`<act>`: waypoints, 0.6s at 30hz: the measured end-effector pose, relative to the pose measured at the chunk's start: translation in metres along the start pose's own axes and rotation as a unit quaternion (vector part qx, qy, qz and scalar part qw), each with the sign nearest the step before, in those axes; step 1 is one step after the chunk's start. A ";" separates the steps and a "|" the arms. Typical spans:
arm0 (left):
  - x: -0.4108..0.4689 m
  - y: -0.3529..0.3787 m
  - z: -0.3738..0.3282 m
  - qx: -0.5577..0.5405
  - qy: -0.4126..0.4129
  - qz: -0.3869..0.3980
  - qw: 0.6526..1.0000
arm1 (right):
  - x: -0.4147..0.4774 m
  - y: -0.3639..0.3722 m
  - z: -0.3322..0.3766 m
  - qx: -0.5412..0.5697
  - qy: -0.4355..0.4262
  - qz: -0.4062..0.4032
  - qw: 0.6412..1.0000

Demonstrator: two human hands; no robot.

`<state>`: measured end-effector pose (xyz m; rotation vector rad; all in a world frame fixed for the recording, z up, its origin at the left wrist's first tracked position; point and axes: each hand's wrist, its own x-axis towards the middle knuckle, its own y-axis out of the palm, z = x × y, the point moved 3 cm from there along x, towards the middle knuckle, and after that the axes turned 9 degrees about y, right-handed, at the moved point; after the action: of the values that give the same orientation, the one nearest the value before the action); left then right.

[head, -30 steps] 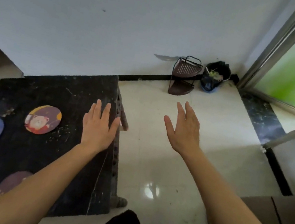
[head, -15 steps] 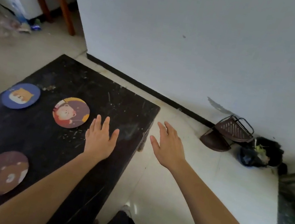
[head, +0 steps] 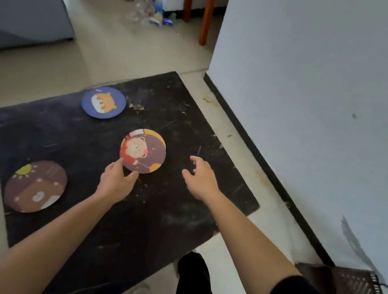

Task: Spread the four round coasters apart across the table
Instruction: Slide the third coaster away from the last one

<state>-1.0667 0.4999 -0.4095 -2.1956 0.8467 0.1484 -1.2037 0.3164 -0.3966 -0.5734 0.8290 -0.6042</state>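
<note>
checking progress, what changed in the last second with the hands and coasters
The left hand moved from the bare table to the bear coaster, fingers at its near edge. The right hand came over the table, empty. The blue coaster and brown coaster stayed put.

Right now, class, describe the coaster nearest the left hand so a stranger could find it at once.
Start at the black table. Three coasters show on it; take the middle coaster, at the left hand. Unlike the blue coaster and the brown coaster, it shows a pale bear in red.
</note>
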 end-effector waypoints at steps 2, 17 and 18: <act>0.017 0.003 0.010 -0.034 -0.062 -0.024 0.997 | 0.038 0.014 0.013 0.001 -0.025 0.040 0.999; 0.101 0.070 0.038 -0.278 -0.313 -0.189 0.888 | 0.177 0.091 0.034 -0.076 -0.068 0.207 0.973; 0.102 0.069 0.040 -0.277 -0.318 -0.199 0.885 | 0.179 0.090 0.033 -0.047 -0.051 0.194 0.979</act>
<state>-1.0242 0.4405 -0.5160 -2.5352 -0.0411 0.9447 -1.0577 0.2634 -0.5283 -0.5059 0.8476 -0.1776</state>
